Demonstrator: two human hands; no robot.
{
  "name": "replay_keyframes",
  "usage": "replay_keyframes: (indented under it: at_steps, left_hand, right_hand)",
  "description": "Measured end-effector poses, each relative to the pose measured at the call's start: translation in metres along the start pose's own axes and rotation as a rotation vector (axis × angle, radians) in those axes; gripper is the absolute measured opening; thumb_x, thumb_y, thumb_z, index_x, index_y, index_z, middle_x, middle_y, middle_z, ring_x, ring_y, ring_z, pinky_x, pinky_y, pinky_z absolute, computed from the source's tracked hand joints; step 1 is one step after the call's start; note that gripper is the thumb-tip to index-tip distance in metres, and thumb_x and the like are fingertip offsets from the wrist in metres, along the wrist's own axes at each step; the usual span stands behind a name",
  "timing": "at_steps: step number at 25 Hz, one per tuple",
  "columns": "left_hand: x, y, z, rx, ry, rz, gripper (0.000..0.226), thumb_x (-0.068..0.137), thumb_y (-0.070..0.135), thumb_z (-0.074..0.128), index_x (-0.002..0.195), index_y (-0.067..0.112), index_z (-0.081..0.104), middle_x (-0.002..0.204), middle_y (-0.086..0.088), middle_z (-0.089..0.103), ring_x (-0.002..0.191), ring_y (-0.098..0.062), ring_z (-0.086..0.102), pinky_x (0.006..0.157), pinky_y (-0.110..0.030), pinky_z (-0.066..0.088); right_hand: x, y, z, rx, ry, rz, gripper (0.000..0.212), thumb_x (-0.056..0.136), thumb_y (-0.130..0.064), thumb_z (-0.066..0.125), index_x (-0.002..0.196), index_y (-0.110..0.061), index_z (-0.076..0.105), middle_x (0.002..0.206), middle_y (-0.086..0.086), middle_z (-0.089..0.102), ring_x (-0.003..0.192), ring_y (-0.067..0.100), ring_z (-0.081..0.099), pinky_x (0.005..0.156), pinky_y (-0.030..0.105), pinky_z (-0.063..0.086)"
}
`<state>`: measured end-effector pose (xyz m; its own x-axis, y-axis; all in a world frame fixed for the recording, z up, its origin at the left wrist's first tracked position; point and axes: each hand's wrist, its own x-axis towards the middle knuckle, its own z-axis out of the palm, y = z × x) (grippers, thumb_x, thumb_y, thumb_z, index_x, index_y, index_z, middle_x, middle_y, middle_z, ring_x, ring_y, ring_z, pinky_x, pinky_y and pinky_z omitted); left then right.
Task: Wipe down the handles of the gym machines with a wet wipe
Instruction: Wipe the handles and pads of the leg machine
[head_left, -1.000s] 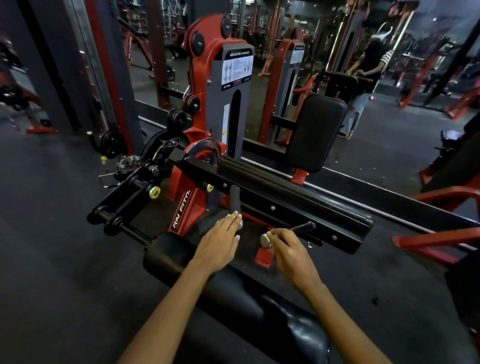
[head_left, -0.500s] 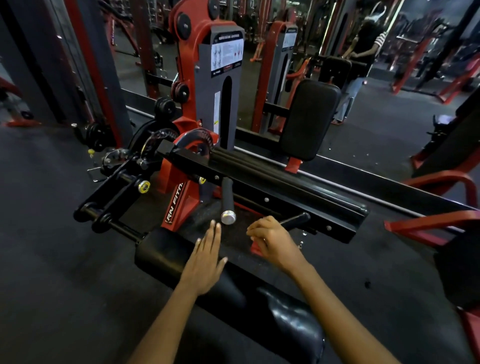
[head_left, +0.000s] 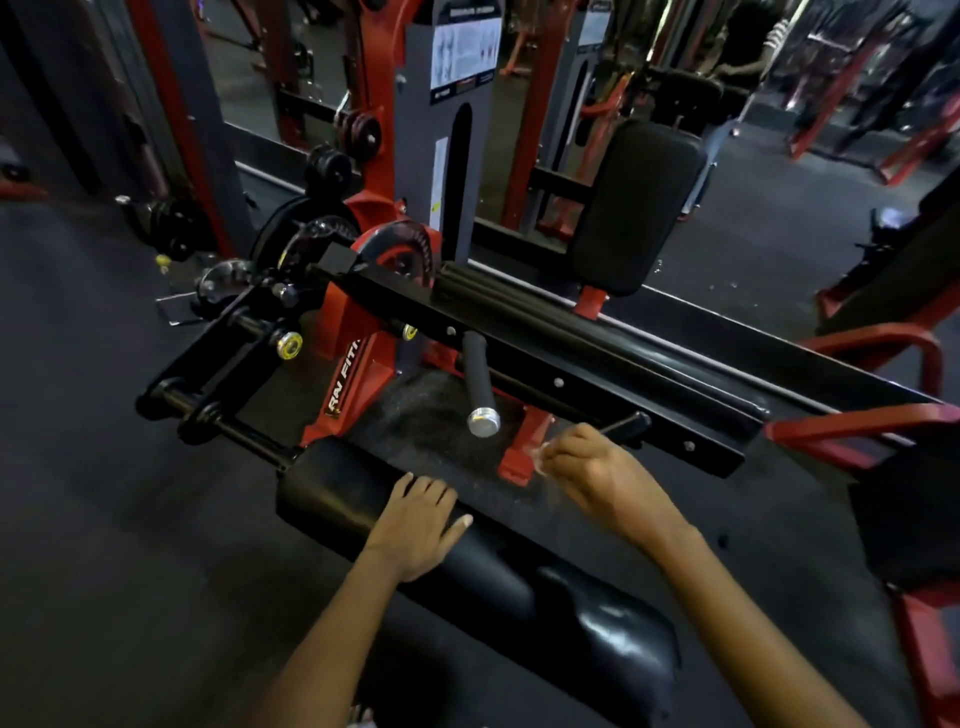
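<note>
A crumpled, pale wet wipe (head_left: 540, 453) shows only as a small whitish edge at the fingertips of the right hand (head_left: 597, 475), whose fingers are curled around it. The hand sits over the near end of a short black handle bar (head_left: 626, 423) that juts from the long black steel beam (head_left: 597, 384) of the red-and-black gym machine; only the bar's far end is visible past the knuckles, so contact between wipe and bar cannot be told. Just to the left, a second black handle with a bright metal end cap (head_left: 479, 384) projects toward the camera, apart from both hands, with bare speckled floor beneath and around its tip. The left hand (head_left: 418, 525) lies flat, fingers straight and close together, on the upper end of a long black padded roller (head_left: 483, 566) that runs across the foreground below both forearms. Beyond the beam stand a black upholstered back pad (head_left: 636, 208) on a red bracket and a grey weight-stack shroud with an instruction label (head_left: 452, 130). A black lever arm with a yellow-ringed knob (head_left: 285, 344) extends at left. Red tubular frames (head_left: 883, 348) crowd the right edge; dark open floor lies at left.
</note>
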<state>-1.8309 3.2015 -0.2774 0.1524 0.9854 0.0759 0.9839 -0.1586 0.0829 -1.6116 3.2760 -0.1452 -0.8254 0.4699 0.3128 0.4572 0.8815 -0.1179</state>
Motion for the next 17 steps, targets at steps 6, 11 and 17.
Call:
replay_keyframes:
  at_steps: [6, 11, 17]
  left_hand:
    - [0.012, -0.022, -0.010, -0.012, -0.077, 0.203, 0.079, 0.084, 0.058, 0.002, 0.120, 0.009, 0.053, 0.117, -0.007, 0.054, 0.109, -0.027, 0.049, 0.093, -0.040, 0.037]
    - [0.013, -0.044, -0.006, -0.054, -0.049, 0.340, 0.076, 0.089, 0.060, 0.006, 0.115, 0.010, 0.057, 0.111, -0.007, 0.058, 0.103, -0.027, 0.053, 0.090, -0.041, 0.041]
    - [0.010, -0.052, 0.008, -0.073, 0.088, 0.375, 0.057, 0.092, 0.057, 0.024, 0.087, 0.018, 0.066, 0.081, 0.004, 0.061, 0.074, -0.016, 0.058, 0.066, -0.031, 0.050]
  right_hand:
    - [0.025, -0.030, 0.014, -0.198, -0.025, 0.203, 0.011, 0.068, -0.002, 0.073, 0.067, -0.012, 0.067, 0.073, 0.000, 0.064, 0.066, 0.022, 0.056, 0.054, 0.030, 0.052]
    - [-0.002, -0.051, 0.012, -0.258, 0.131, 0.519, 0.026, 0.070, -0.001, 0.076, 0.095, -0.007, 0.071, 0.096, 0.006, 0.069, 0.080, 0.026, 0.063, 0.056, 0.032, 0.055]
    - [0.041, -0.063, 0.032, -0.444, -0.035, 0.450, 0.008, 0.058, -0.002, 0.069, 0.057, -0.009, 0.067, 0.065, 0.004, 0.061, 0.065, 0.024, 0.057, 0.056, 0.029, 0.051]
